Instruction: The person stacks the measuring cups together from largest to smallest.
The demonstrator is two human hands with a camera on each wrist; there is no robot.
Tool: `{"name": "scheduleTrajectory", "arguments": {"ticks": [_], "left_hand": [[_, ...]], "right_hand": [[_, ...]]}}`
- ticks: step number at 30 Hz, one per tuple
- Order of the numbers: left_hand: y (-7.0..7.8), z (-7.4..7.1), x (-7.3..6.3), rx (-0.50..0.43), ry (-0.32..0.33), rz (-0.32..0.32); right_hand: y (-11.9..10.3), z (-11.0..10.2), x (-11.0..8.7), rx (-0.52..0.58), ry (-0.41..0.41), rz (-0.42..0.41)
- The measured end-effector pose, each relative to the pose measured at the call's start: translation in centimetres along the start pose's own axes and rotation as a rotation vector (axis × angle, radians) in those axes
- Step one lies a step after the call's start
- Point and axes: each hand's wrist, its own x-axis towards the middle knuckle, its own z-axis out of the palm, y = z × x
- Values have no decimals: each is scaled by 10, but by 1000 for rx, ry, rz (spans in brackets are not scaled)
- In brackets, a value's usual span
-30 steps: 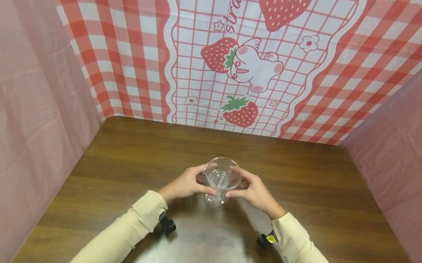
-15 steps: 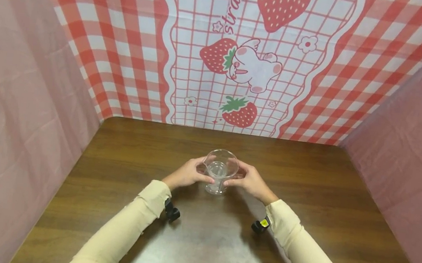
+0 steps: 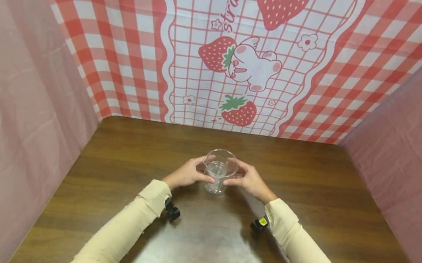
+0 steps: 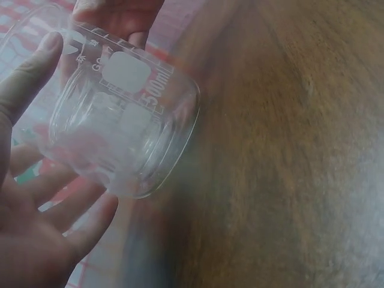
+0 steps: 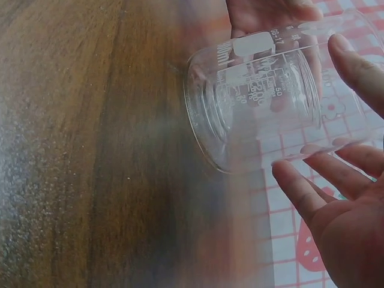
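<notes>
A clear glass beaker (image 3: 216, 184) stands upright between both hands near the middle of the table, with "500ml" and white scale marks on its wall in the left wrist view. Smaller glass beakers (image 5: 270, 90) sit nested inside it, their own scales showing through the glass. My left hand (image 3: 189, 173) holds its left side, thumb in front and fingers behind. On the opposite side my right hand (image 3: 250, 181) grips it the same way, the thumbtips close together at the front. The beaker's base is right at the tabletop.
The brown wooden table (image 3: 307, 181) reaches back to a red-and-white checked cloth (image 3: 126, 52) with strawberry prints. Pink curtains (image 3: 12, 126) close off the left and right sides. Each wrist carries a small black camera (image 3: 172, 211).
Over the first half second both hands carried the beaker slightly farther back and a little to the left. Since then hands and beaker have stayed nearly still.
</notes>
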Motion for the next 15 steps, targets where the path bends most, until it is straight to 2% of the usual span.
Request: {"name": "scheduleTrajectory", "arguments": {"ticks": [3, 9, 15], "left_hand": [[-2, 0, 0, -22, -12, -6], [-5, 3, 0, -45, -27, -5], [-1, 3, 0, -54, -34, -2]], "right_hand": [[0, 1, 0, 26, -4, 12], [0, 0, -2, 0, -15, -1], [1, -3, 0, -13, -28, -16]]}}
